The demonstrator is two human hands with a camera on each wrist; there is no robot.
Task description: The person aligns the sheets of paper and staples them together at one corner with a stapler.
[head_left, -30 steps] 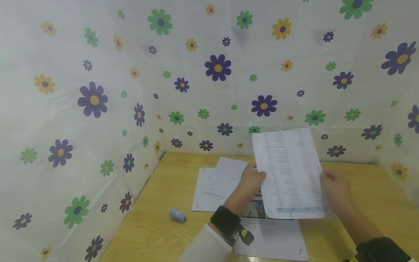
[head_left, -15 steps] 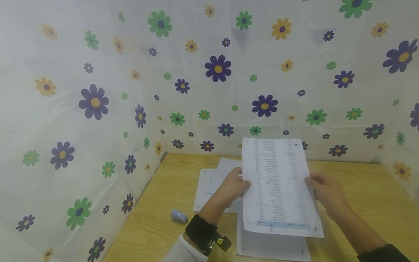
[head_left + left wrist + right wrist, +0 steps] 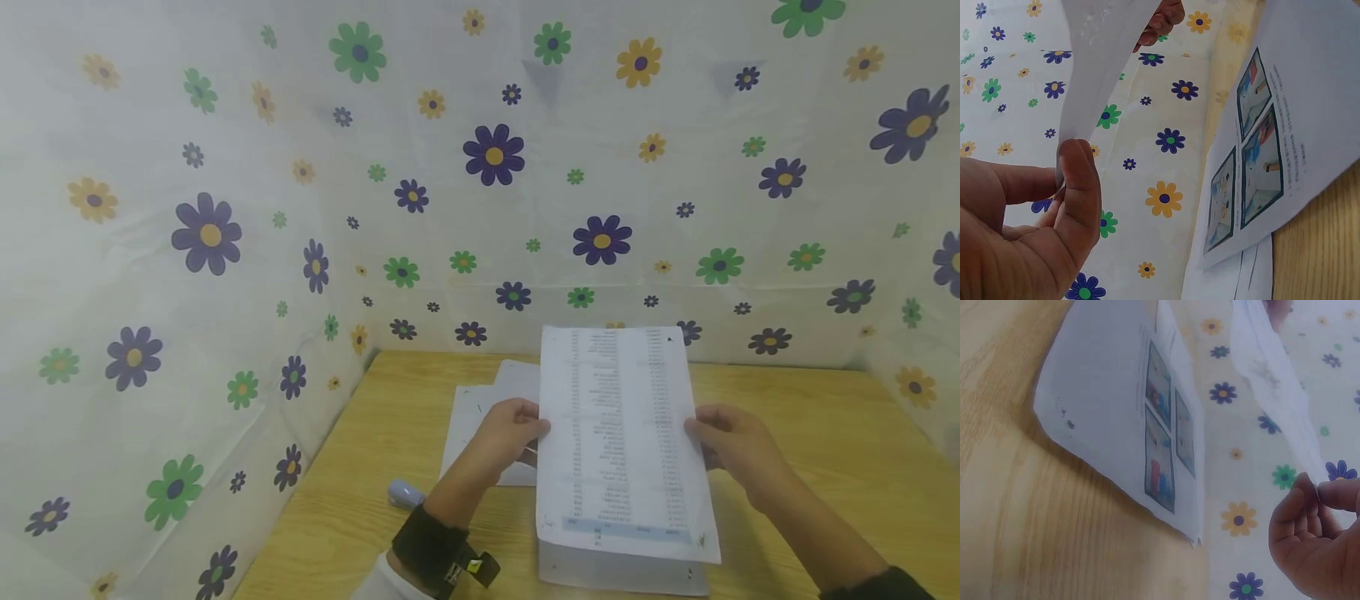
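A white sheet of paper (image 3: 637,442) printed with columns of small text and a pale blue band near its lower edge is held up over the table. My left hand (image 3: 510,433) pinches its left edge between thumb and fingers; my right hand (image 3: 738,446) pinches the right edge the same way. Both pinches show close up in the wrist views, the left hand (image 3: 1054,212) and the right hand (image 3: 1319,531). Beneath the raised sheet lies another sheet with printed photos (image 3: 1310,125), mostly hidden in the head view.
More white papers (image 3: 468,421) lie behind my left hand, partly covered. A small light-blue object (image 3: 405,493) sits on the wooden table (image 3: 337,475), left of my forearm. A flower-patterned sheet (image 3: 450,208) hangs behind and along the sides.
Both hands have brought the printed sheet left and lower, toward me, tilting it back. It now covers the photos on the sheet beneath. The grip on both edges stays.
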